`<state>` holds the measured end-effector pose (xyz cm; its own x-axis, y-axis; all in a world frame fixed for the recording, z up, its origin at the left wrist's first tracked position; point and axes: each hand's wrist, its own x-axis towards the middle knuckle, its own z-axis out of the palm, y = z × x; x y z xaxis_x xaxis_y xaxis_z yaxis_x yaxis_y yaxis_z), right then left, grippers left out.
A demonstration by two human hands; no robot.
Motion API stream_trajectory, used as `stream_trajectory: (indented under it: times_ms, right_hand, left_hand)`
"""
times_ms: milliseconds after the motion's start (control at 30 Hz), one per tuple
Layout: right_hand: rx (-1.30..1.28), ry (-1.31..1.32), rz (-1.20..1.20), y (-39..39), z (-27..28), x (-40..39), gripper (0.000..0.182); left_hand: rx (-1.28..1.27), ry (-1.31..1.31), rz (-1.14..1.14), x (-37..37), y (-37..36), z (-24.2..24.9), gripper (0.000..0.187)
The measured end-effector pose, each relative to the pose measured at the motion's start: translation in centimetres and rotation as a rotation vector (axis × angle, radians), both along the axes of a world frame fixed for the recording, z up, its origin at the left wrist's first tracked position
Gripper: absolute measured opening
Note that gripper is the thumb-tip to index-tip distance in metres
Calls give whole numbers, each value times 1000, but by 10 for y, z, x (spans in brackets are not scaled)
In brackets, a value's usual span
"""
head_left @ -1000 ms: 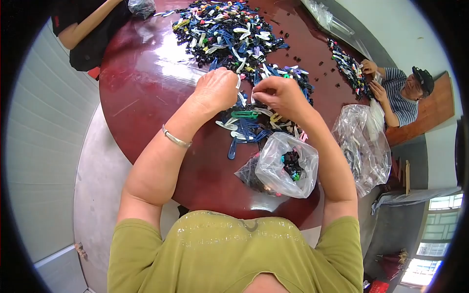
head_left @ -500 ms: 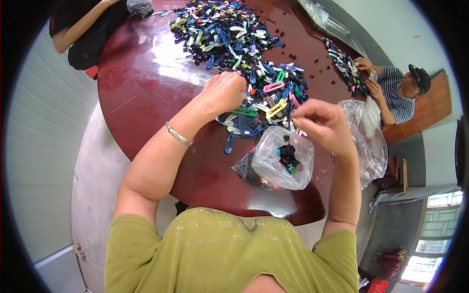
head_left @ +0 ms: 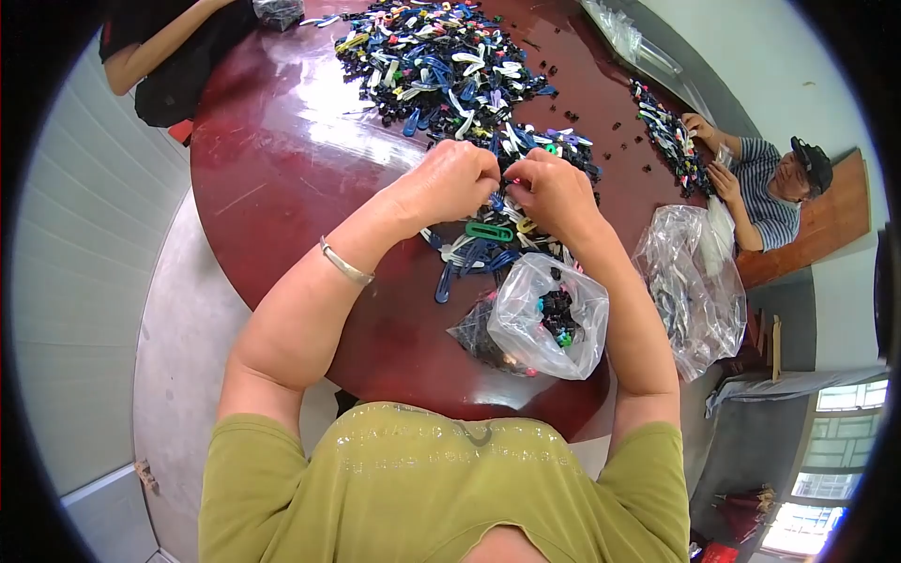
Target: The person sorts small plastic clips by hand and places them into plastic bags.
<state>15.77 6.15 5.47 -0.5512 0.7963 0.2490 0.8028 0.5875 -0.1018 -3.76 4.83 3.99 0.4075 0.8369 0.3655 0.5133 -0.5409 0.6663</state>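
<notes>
Working fingers close together over a small pile of hair clips (head_left: 462, 251), a person in a green shirt (head_left: 441, 488) bends to a round red counter (head_left: 272, 216). The left hand (head_left: 457, 180), with a bracelet (head_left: 345, 265) up the forearm, has its thumb and fingers drawn in; the right hand (head_left: 556, 195) mirrors it just beside, fingertips bunched. Whether either pinches a piece cannot be told, as knuckles and small parts hide the tips.

The step in hand appears to be close, two-handed picking among the pieces. From this position, a next move would seem to call for a narrow pinch on one piece and a straight lift, so that overlapping neighbors do not drag along.

A green clip (head_left: 489, 231) lies on the pile just on the near side of the hands. Near the right forearm, a clear plastic bag (head_left: 519, 328) gapes open, small black pieces (head_left: 557, 308) inside. Beyond the hands spreads a large heap of mixed clips (head_left: 427, 70), while across the counter a co-worker in a striped shirt (head_left: 777, 208) handles another pile (head_left: 668, 136).
</notes>
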Motion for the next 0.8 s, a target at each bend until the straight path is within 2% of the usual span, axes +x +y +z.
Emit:
stream_trajectory:
  times_ms: [100, 233, 400, 500, 533, 633, 733, 800]
  right_hand:
    - [-14, -45, -4, -2, 5, -4, 18]
    - [-58, -48, -40, 1, 8, -8, 19]
    - [-38, -46, -2, 11, 3, -9, 18]
    - [-161, 106, -45, 10, 8, -3, 15]
    - [-175, 263, 5, 7, 7, 3, 14]
    - [-525, 655, -31, -20, 26, 15, 11]
    - [-735, 734, 0, -55, 57, 35, 10]
    - [-720, 621, 56, -79, 82, 40, 9]
  left_hand:
    - [31, 67, 150, -5, 2, 1, 15]
    - [-53, 266, 231, -11, 3, 4, 15]
    - [115, 259, 148, -4, 3, -15, 13]
    - [136, 304, 167, 0, 1, -19, 14]
    - [139, 308, 181, 2, 0, -19, 14]
    - [162, 301, 194, 3, 2, -25, 11]
    - [139, 272, 181, 4, 1, -24, 10]
    - [121, 228, 163, 5, 0, -23, 9]
